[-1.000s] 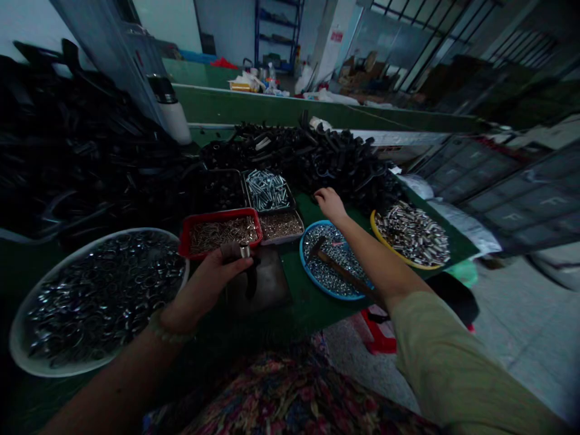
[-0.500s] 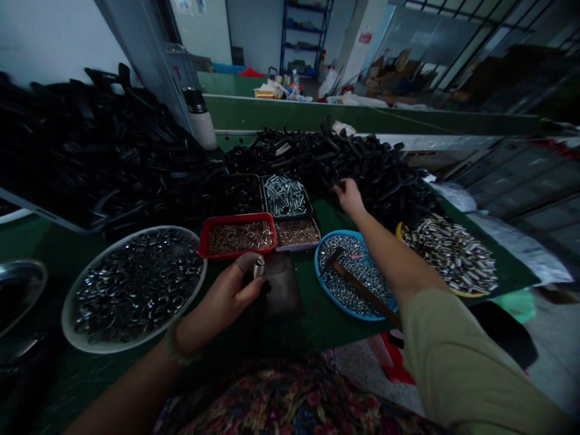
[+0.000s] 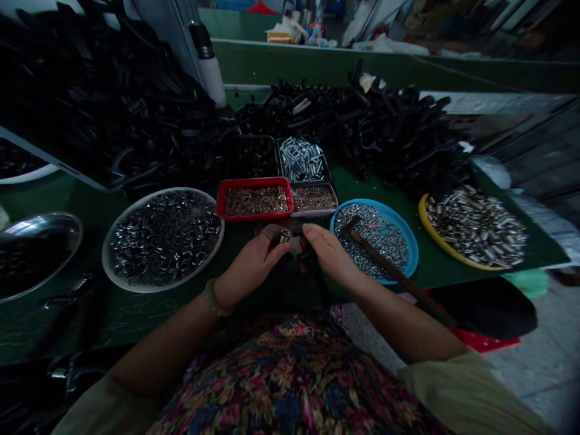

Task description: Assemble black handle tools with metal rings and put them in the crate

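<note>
Silver shines on the metal bit point(image 3: 284, 236) our left hand point(image 3: 249, 261) pinches, fingers nearly closed. Our right hand point(image 3: 330, 249) curls its fingers round a black part point(image 3: 298, 232) beside it. We hold both near the red tray point(image 3: 256, 216).

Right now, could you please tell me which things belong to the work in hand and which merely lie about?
Belonging, it seems: silvery piece in left hand; black piece in right hand; probably blue basin, hammer.
Apparently lying about: dark-capped white bottle; red item in the background.
</note>
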Motion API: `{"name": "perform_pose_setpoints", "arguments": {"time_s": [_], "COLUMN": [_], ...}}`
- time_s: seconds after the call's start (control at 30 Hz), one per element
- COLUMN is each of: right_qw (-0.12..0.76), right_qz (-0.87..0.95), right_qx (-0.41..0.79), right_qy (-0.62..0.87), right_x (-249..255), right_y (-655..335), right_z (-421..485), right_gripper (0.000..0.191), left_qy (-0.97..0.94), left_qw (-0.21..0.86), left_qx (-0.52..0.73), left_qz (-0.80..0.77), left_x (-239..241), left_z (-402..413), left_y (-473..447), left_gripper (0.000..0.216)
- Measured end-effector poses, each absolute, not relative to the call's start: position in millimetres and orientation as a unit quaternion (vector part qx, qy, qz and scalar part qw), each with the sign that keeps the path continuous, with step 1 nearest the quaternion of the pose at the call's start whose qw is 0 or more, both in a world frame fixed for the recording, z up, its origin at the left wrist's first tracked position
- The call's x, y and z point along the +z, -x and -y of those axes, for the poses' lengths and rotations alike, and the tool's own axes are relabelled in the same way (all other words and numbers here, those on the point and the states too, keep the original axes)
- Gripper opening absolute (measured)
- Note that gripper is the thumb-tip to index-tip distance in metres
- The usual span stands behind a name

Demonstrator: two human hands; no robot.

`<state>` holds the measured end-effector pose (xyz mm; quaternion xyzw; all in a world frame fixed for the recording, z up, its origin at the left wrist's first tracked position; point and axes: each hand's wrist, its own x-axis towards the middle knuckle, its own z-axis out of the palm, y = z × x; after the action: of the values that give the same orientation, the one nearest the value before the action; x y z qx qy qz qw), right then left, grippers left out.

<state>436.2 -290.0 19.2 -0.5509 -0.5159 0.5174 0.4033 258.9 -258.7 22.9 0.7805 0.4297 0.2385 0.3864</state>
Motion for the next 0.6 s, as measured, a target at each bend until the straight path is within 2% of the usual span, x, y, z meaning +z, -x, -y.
{"name": "perform_pose_setpoints", "arguments": {"time_s": [0.13,0.33,0.6], "right_qw": [0.385,0.328,0.425], "right_qz": [0.513,0.594,0.500], "right_qx": [0.532,0.490,0.500], "right_qy": [0.553,0.547,0.565], "right_x": [22.6,33.8,23.2], "right_y": [-431.4,-425.9,-402.7], "right_z": [288.2,288.8,307.1], "right_gripper": [0.045,0.043,0.044], "left_qy": [-0.808,-0.837,-0.776], "left_qw": [0.346,0.308,0.367], "left_qx": [0.197,0.146,0.240], "left_qz": [-0.434,-0.428,-0.454], "left_x": [23.1,27.1,15.6], "left_z": [262.4,267.1,279.9], "left_y": [-253.4,-247.7,-259.2], "left_gripper": [0.025,0.026,0.028]}}
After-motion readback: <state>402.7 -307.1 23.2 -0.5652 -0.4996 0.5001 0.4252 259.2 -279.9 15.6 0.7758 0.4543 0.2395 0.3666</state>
